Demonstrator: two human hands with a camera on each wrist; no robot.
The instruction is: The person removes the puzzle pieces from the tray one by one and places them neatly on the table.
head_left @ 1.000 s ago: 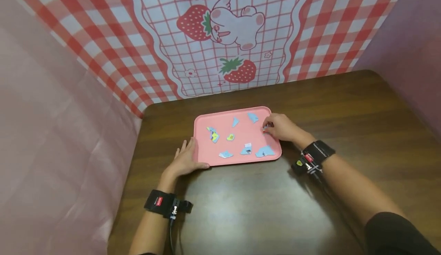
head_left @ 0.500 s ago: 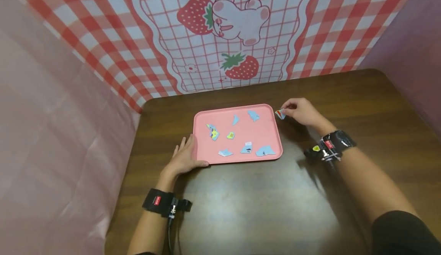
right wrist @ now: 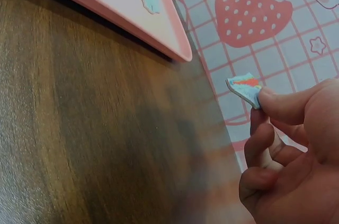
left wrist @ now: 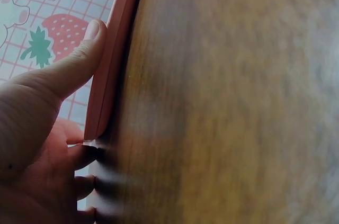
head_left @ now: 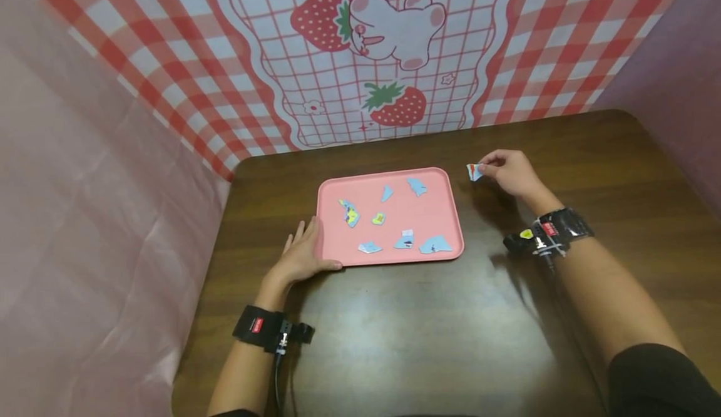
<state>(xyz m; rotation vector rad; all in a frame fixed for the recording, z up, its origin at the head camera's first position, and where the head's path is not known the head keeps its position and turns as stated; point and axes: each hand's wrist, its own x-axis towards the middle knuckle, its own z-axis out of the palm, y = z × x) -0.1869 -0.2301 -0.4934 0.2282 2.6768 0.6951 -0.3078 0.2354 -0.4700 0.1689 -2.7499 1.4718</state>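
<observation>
Between thumb and fingertips, my right hand pinches a small light-blue puzzle piece with a red patch, held past the tray's far right corner. The right wrist view shows the same puzzle piece with its edge turned to the camera. My left hand rests against the left end of the pink tray, thumb along the front rim and fingers spread. Several other pieces lie apart in the tray, among them a yellow-and-blue piece, a small yellow piece and a larger blue piece.
The tray lies on a brown wooden table. Behind the table's far edge hangs a red-and-white checked cloth with strawberries. A pink curtain borders the left side. Cables run from both wrist cameras.
My right hand has lifted the red-patched puzzle piece from the right side of the tray and carried it out beyond the far right corner. The left hand stays at the tray.
</observation>
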